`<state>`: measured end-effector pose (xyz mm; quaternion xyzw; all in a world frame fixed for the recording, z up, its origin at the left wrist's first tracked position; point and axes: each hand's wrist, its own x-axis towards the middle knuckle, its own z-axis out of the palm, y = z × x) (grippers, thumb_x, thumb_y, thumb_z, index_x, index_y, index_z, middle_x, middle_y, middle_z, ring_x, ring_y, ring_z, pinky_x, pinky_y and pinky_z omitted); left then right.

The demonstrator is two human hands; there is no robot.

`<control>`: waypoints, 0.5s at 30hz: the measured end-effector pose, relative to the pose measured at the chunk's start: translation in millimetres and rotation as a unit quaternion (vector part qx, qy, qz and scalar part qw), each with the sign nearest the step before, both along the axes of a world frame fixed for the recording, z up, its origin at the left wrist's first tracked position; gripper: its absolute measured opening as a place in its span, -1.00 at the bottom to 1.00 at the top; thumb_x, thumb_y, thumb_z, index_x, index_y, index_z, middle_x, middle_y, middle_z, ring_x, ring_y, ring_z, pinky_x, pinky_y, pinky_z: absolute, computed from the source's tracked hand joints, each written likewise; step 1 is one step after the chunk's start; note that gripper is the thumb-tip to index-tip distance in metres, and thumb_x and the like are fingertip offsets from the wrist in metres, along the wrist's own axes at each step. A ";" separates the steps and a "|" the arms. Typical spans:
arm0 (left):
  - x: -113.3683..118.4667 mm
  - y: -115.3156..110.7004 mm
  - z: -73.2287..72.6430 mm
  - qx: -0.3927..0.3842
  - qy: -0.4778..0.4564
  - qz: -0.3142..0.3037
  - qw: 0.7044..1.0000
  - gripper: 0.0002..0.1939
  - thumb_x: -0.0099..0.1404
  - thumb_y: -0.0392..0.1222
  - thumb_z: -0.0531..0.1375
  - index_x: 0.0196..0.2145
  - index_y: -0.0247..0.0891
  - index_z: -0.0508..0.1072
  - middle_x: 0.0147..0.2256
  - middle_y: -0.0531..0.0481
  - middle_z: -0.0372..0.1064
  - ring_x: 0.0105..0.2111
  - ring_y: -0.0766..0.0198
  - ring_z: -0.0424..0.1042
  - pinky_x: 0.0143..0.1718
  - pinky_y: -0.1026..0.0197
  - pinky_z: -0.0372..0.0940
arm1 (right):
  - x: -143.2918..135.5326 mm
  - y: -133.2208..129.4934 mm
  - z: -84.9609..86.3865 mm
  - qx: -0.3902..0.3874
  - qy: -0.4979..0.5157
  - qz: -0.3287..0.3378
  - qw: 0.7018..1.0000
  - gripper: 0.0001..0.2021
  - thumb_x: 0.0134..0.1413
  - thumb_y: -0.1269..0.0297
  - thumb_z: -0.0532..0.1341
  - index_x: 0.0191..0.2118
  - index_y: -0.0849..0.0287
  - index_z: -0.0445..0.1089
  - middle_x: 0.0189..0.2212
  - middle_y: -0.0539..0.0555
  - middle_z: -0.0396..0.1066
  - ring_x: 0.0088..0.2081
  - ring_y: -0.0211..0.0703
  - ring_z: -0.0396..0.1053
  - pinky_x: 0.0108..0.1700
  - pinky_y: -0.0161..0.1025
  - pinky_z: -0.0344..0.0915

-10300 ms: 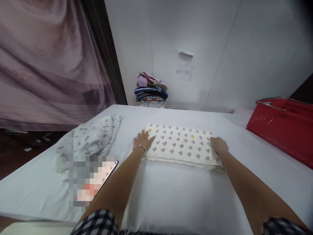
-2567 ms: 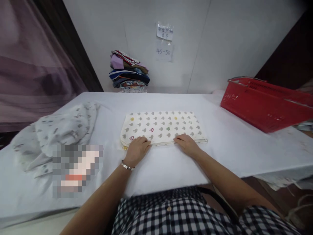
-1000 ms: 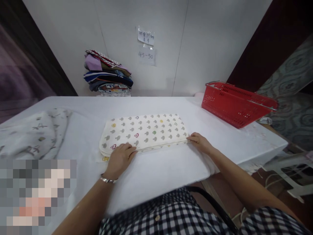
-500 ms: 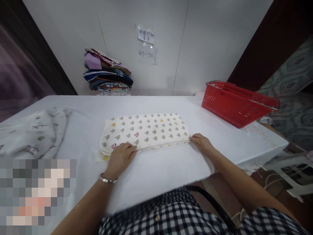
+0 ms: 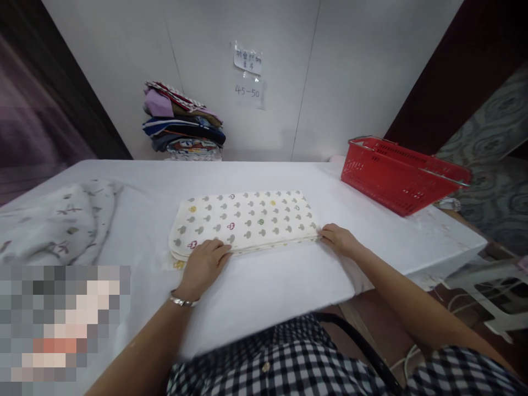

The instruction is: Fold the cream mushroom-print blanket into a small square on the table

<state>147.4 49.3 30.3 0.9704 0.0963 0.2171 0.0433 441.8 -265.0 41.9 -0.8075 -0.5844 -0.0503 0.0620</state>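
A folded cream cloth [image 5: 247, 220] with small grey and coloured mushroom prints lies in a long rectangle on the white-covered table [image 5: 272, 291]. Over its near edge, left of the middle, rests my left hand [image 5: 205, 264], fingers closed together with the thumb at the edge. My right hand [image 5: 339, 240] pinches the near right corner of the same cloth. The folded layers show along the near side, and a small flap with a yellow print sticks out at the lower left.
A crumpled white printed cloth [image 5: 58, 220] lies at the table's left. Folded fabrics [image 5: 183, 124] are stacked at the back against the wall. A red plastic basket [image 5: 396, 176] with metal handles stands at the right. Paper signs [image 5: 248, 91] hang on the wall.
Almost nothing differs. Both hands keep their places on the folded cloth, and the view has shifted very slightly.
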 end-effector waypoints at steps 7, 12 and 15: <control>-0.3 -0.4 0.6 0.024 0.008 0.003 1.000 -0.68 0.33 -0.07 -0.05 -0.22 -0.22 0.45 -0.26 -0.08 0.37 -0.26 0.17 0.31 -0.23 0.11 0.23 | 6.2 11.4 9.9 -0.022 -0.019 -0.029 0.999 -0.72 0.21 0.35 -0.06 -0.24 0.18 0.40 -0.30 0.14 0.36 -0.28 -0.17 0.30 -0.26 -0.29 0.21; -0.5 -0.2 -1.5 0.022 0.008 0.005 1.000 -0.69 0.33 -0.07 -0.05 -0.22 -0.19 0.45 -0.26 -0.07 0.37 -0.26 0.17 0.32 -0.22 0.10 0.23 | 11.0 14.5 3.3 0.025 -0.033 -0.052 0.998 -0.72 0.22 0.35 -0.06 -0.18 0.20 0.38 -0.26 0.17 0.36 -0.26 -0.15 0.30 -0.26 -0.28 0.22; -0.2 1.2 -3.3 0.014 0.009 -0.001 1.000 -0.68 0.33 -0.07 -0.05 -0.21 -0.21 0.45 -0.25 -0.08 0.37 -0.24 0.16 0.31 -0.21 0.09 0.23 | 10.1 11.6 2.0 0.003 0.016 -0.036 0.999 -0.73 0.21 0.34 -0.06 -0.21 0.16 0.38 -0.29 0.12 0.36 -0.29 -0.19 0.31 -0.26 -0.29 0.23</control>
